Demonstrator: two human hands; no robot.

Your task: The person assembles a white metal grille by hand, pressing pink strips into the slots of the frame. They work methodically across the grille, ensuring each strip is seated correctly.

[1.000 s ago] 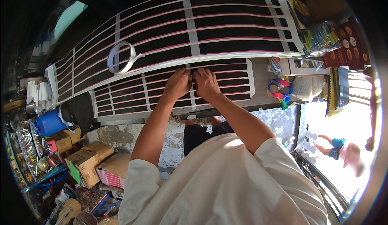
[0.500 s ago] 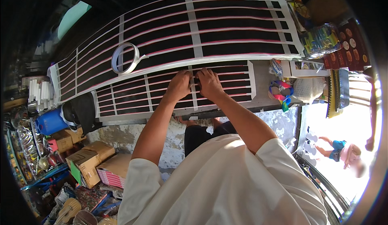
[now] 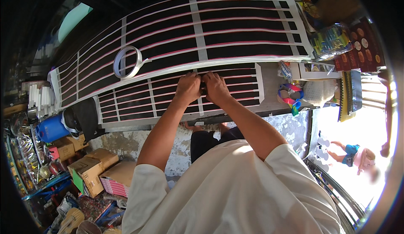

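Note:
My left hand (image 3: 189,87) and my right hand (image 3: 216,89) are close together over a long black sheet (image 3: 170,92) lined with white and pink strips. Both hands are closed, fingertips curled down beside a pale grey cross band (image 3: 200,104) on that sheet. Whatever is pinched between them is hidden by the fingers. A larger sheet (image 3: 235,27) of the same striped kind, apparently the top of a stack, lies just beyond. On it stands a wide roll of white tape (image 3: 135,69), its loose end sticking out to the right.
Multicoloured ribbon (image 3: 291,97) and a white mesh-like bundle (image 3: 316,92) sit at the bench's right end, near a clear tub (image 3: 334,42). A blue container (image 3: 52,128) and cardboard boxes (image 3: 86,171) are at the left. Another person (image 3: 355,156) is outside at right.
My hands stay at the same band and shift only slightly, with the fingers curling further down over it. The whole view drifts a little to the left. The tape roll has not moved.

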